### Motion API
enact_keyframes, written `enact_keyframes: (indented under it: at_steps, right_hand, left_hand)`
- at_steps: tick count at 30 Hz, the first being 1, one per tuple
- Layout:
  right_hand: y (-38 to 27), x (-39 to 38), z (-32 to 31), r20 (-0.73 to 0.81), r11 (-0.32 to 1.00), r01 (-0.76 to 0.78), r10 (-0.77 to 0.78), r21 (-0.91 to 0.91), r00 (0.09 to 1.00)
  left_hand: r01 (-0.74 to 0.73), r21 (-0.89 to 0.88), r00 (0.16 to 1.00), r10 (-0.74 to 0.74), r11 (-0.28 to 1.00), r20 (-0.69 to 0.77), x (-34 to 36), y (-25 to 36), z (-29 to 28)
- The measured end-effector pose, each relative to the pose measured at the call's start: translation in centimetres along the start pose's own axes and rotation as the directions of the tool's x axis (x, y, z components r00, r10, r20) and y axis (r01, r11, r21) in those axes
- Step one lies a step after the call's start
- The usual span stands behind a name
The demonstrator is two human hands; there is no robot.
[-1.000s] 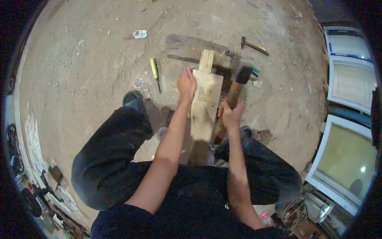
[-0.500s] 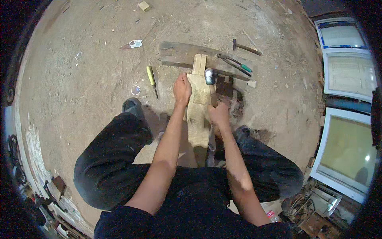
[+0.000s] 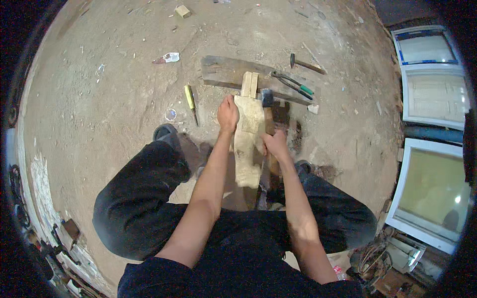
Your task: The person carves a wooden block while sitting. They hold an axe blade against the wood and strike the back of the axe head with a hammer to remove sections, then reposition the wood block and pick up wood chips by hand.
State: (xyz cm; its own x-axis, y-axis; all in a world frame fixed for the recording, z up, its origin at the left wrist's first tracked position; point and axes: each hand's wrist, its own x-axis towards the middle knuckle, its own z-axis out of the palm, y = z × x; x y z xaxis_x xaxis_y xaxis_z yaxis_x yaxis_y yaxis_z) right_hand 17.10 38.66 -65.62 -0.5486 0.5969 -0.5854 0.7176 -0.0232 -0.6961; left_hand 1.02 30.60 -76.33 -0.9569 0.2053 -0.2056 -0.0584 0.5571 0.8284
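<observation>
My left hand (image 3: 228, 113) is closed round the upper left edge of a pale board (image 3: 247, 144) that lies lengthwise between my legs. At the board's far end stands a narrow pale wooden piece (image 3: 249, 84), against a weathered plank (image 3: 218, 69). In my right hand (image 3: 273, 141) is the wooden handle of a hammer (image 3: 267, 98), its dark head beside the board's upper right corner. A yellow-handled chisel or screwdriver (image 3: 190, 98) lies left of the board, and green-and-black-handled pincers (image 3: 293, 84) rest on the plank.
Another hammer (image 3: 308, 64) lies beyond the plank, near a small wood block (image 3: 182, 12) and scraps (image 3: 166, 58) on the dirt floor. White-framed window panes (image 3: 426, 188) line the right side. Assorted clutter (image 3: 64, 238) lies along the left edge, and more (image 3: 370, 260) at lower right.
A second ago the hammer was raised out to the right; my right hand has brought its head left, beside the board. My left hand stays on the board.
</observation>
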Motion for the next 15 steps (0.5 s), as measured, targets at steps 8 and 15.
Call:
enact_keyframes:
  at_steps: [8, 15]
  right_hand:
    - [-0.3, -0.9, -3.4, -0.172, 0.9, 0.436, -0.431, -0.01, 0.886]
    - [-2.2, 3.4, -1.8, -0.134, 0.87, -0.038, -0.032, -0.492, 0.99]
  left_hand:
    - [0.034, -0.065, 0.999, -0.033, 0.997, 0.021, -0.3, 0.0, -0.6]
    - [0.05, -0.031, 0.998, -0.05, 0.998, 0.027, -0.7, 1.9, -0.6]
